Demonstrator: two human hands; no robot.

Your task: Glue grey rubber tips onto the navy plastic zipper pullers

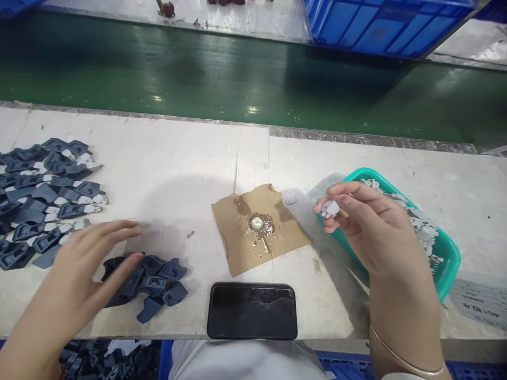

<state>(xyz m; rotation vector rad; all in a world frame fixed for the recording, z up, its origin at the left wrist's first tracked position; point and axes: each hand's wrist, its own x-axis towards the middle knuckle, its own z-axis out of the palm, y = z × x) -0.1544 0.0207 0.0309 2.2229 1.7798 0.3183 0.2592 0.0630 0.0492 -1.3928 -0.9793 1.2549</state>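
Observation:
My left hand (89, 269) hovers over the left edge of a small pile of dark blue plastic parts (154, 284), fingers spread and holding nothing. Between the thumb and fingers of my right hand (372, 227) is a small white part (330, 209), held beside a green basket (447, 264) of similar white pieces. A brown cardboard piece (237, 248) lies in the middle, with a small round cap (257, 222) of clear liquid on it and wet spots around it.
Many blue parts joined with white pieces (43, 195) cover the far left. A black phone (252, 311) lies at the front edge. Beyond the table runs a green belt (198, 84); a blue crate (380, 26) stands behind it. A printed paper (481, 301) is at the right.

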